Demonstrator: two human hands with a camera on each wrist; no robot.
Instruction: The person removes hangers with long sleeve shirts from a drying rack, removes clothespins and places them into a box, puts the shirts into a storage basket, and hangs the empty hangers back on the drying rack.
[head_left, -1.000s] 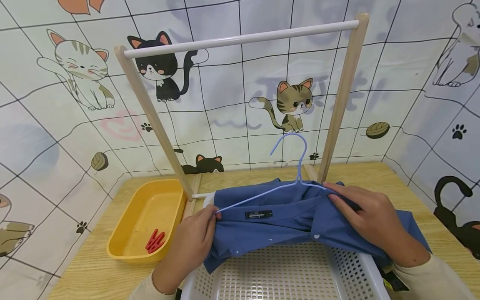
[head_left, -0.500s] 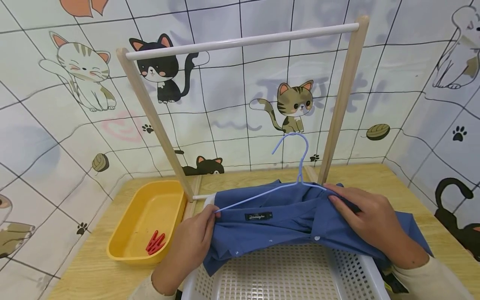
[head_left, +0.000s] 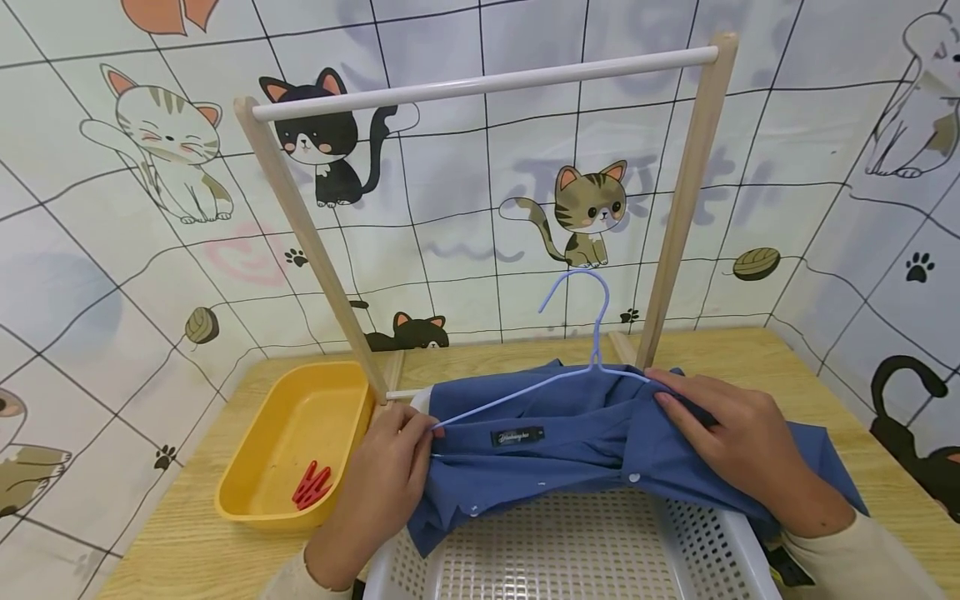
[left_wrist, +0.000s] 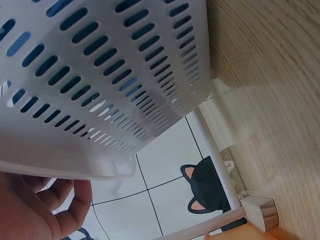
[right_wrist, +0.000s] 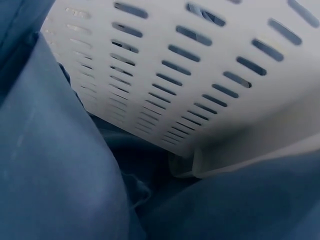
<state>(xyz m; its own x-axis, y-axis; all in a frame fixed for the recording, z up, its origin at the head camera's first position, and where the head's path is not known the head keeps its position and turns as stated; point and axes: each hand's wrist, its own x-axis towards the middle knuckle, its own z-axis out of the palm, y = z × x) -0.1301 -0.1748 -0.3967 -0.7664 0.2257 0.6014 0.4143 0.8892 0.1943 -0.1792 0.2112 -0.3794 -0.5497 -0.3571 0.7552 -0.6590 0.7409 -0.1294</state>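
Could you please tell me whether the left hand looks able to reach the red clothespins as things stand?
Probably yes, once freed: the left hand grips the blue hanger near one end, but the red clothespins lie close by in the uncovered yellow tray, so the way looks open.

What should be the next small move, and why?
Probably, the left hand should ease its end of the thin light-blue hanger into the blue fabric shirt: that side lies uncovered over the cloth, while the other goes out of sight at the right hand.
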